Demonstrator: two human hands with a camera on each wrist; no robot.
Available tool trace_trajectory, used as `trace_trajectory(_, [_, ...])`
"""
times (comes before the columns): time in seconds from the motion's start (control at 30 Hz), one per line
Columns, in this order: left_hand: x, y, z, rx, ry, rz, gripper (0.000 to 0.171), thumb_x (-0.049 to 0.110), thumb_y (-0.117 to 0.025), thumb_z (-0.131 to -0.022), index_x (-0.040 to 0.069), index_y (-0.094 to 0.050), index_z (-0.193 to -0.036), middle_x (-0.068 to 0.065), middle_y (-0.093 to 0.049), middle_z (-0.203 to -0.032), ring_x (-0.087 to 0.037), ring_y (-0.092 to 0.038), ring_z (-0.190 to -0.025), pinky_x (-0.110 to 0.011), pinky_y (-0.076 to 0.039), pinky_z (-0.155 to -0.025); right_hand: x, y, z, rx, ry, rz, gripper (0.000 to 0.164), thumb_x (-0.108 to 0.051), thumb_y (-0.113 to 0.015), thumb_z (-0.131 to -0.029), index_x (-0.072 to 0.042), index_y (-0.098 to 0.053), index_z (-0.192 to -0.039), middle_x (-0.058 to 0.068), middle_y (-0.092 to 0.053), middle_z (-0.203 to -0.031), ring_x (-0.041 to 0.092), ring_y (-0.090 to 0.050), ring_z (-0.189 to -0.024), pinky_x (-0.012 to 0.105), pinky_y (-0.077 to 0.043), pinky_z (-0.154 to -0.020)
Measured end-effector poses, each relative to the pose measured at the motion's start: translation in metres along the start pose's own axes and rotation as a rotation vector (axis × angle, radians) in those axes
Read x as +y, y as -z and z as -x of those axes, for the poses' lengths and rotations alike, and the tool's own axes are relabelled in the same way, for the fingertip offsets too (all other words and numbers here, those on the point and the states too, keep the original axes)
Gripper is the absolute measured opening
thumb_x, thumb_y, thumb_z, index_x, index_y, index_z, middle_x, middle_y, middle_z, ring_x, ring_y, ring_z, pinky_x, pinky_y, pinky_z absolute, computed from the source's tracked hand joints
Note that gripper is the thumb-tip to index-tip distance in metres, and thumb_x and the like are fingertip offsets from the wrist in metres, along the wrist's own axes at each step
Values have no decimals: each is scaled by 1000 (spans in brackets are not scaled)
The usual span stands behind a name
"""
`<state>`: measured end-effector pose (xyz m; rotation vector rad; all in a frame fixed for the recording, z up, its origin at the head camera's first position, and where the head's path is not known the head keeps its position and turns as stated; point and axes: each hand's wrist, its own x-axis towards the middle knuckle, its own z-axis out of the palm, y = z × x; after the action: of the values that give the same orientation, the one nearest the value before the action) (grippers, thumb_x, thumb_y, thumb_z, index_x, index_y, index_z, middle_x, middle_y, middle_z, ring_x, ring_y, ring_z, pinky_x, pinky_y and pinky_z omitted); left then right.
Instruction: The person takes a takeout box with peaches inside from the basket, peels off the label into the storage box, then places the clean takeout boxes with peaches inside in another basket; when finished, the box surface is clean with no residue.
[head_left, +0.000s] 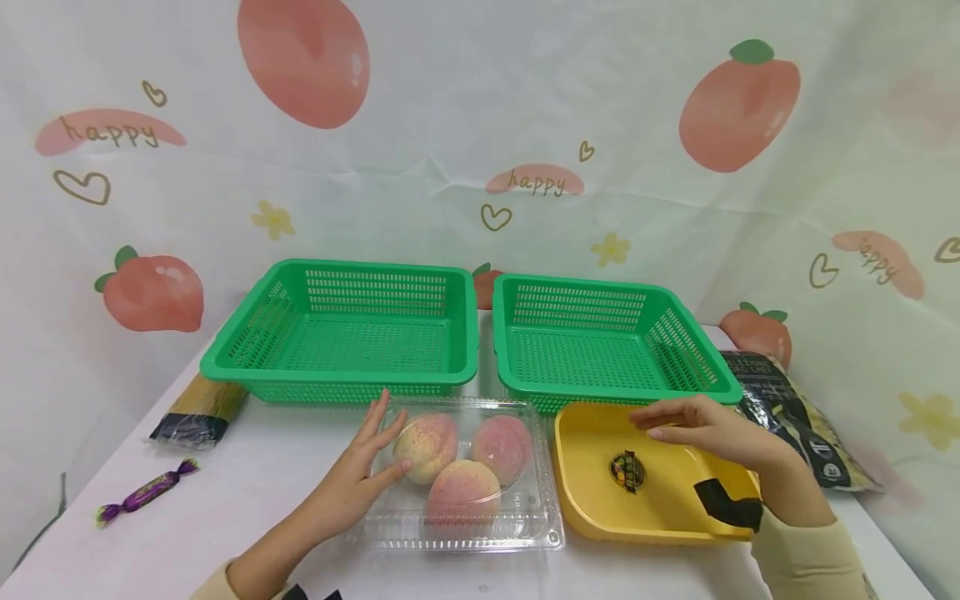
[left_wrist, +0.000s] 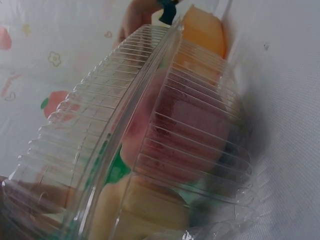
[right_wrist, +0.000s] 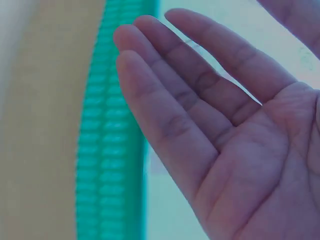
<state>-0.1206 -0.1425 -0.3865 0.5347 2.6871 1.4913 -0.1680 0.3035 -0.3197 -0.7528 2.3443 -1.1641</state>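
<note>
Fingers point(head_left: 377, 416) uncurled, left hand point(head_left: 358, 472) overlaps clear box point(head_left: 517, 508), right hand point(head_left: 695, 422) overhangs yellow tray's rim point(head_left: 645, 536).

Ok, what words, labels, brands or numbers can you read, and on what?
"happy": three times on the backdrop.
Possibly "CHEF": black bag; its other print is too blurred.
Sticker in yellow tray: too small.
Purple candy: too small.

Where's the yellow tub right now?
In the head view, the yellow tub sits right of centre, under the right hand, beside the clear clamshell, in front of the right green basket.
</note>
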Motion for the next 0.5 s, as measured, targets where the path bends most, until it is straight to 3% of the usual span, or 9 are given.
trace_trajectory(0.1, [0, 0, 0, 0, 0, 3, 64, 25, -58, -91, -4, -32, -142, -13, 1, -158, -42, 5, -142, -71, -6, -103, -8, 0, -5, 45, 39, -15, 35, -9, -48, -96, 10, -51, -126, -13, -62, -120, -6, -56, -110, 13, -47, -87])
trace_trajectory(0.3, [1, 0, 0, 7, -4, 6, 64, 25, -58, -91, -4, -31, -142, -14, 1, -157, -43, 5, -142, -71, -5, -103, -25, -2, -28, 125, 40, 3, 36, -14, -51, -96, 0, -52, -129, 20, -55, -130, 0, -56, -113, 16, -47, -90])
trace_trajectory(0.5, [1, -1, 0, 9, 0, 0, 64, 23, -58, -91, -5, -31, -142, -14, 2, -157, -43, 5, -142, -71, -5, -104, -43, -3, -57, 168, 44, -4, 41, -19, -54, -95, -2, -50, -132, 16, -51, -135, 3, -51, -120, 19, -47, -93])
